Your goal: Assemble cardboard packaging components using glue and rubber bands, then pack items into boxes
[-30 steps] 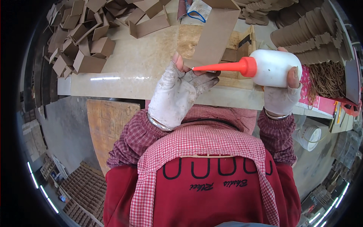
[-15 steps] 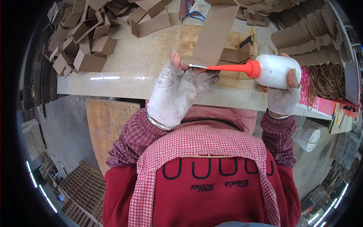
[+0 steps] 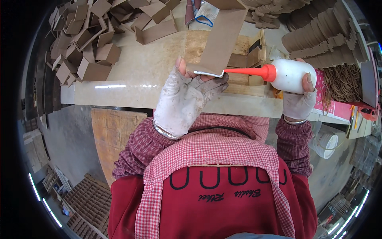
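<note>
My left hand [image 3: 185, 95], in a stained white fingerless glove, is closed on the near end of a brown fibreboard piece [image 3: 223, 38]. The piece is a long flat strip with a panel standing at its far end. A line of white glue [image 3: 209, 73] runs along its near edge and bends up at the right end. Gloved the same way, my right hand [image 3: 300, 97] grips a white glue bottle [image 3: 292, 75] lying sideways. Its long red nozzle [image 3: 246, 71] points left, the tip at the right end of the glue line.
Under the piece lies a wooden jig [image 3: 238, 85] on the pale table [image 3: 131, 87]. A heap of folded brown board pieces [image 3: 93, 65] fills the far left. Stacked brown boards [image 3: 324, 38] and a bundle of rubber bands [image 3: 344, 85] stand at the right.
The nozzle tip has moved right along the near edge, and the glue line behind it is longer, now with a bend. Both hands keep their grip and have barely shifted.
</note>
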Available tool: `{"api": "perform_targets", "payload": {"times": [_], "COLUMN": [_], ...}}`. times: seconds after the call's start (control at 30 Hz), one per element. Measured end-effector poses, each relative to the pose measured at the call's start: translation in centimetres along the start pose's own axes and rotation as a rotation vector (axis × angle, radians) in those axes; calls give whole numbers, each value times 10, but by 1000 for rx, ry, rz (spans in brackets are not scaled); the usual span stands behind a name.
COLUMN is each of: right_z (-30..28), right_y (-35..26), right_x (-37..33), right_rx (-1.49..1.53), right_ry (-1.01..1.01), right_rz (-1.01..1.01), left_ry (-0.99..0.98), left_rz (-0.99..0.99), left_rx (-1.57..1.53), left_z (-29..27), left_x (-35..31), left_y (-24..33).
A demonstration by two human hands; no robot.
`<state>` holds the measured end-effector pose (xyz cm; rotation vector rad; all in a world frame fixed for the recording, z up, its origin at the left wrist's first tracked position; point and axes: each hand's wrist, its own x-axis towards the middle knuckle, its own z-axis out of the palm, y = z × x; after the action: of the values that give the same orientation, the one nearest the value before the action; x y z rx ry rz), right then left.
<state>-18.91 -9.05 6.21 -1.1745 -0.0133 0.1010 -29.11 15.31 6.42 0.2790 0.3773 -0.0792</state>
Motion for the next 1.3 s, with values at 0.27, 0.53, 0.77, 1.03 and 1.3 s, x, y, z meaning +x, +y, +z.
{"api": "perform_targets", "payload": {"times": [0.27, 0.53, 0.77, 1.03, 1.3], "right_z": [1, -2, -7, -12, 2], "right_y": [-5, -13, -20, -28, -38], "right_x": [14, 29, 46, 64, 60], "right_rx": [45, 74, 168, 191, 294], "right_ry": [31, 66, 118, 169, 203], "right_rz": [-39, -104, -134, -201, -168], "left_ry": [-52, -33, -52, -85, -72], "left_rz": [-52, -66, -85, -60, -26], "left_rx": [-11, -12, -34, -31, -20], "left_z": [2, 0, -2, 0, 4], "left_x": [-1, -1, -3, -5, -5], "left_y": [1, -1, -2, -2, -6]}}
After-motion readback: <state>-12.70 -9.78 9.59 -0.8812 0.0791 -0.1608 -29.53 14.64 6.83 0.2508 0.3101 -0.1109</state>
